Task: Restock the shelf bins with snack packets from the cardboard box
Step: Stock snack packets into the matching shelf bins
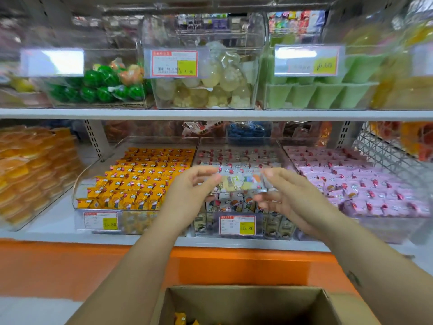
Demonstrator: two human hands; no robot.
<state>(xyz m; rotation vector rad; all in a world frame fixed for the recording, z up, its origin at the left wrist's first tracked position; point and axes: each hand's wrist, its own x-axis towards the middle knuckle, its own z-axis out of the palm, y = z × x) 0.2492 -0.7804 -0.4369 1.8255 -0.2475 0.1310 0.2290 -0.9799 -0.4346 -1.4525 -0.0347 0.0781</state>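
Cardboard box [246, 301] lowest, open, orange packets [180, 319] inside. Left hand [187, 191] pinches one end of a white packet row [236, 182], right hand [288, 195] the other, over the middle bin [234, 140]. Risk: uneven squeeze buckles the row, spilling packets crooked.

white shelf board [210, 114] spans mid frame. above it: green round sweets [98, 87] centre left, pale jelly packs [210, 87] centre, light green cups [316, 95] right. glared white label [52, 62] upper left, unreadable. upper centre price tag [174, 63] reads 9.80. upper right price tag [307, 61] reads 6.60, blurred. lower centre price tag [237, 225] reads 15.80. lower left price tag [100, 221] blurred. perforated upright [93, 139] mid left. wire basket [384, 156] far right. orange wrapped packs [28, 172] stacked far left. orange base panel [70, 266] across lower frame.
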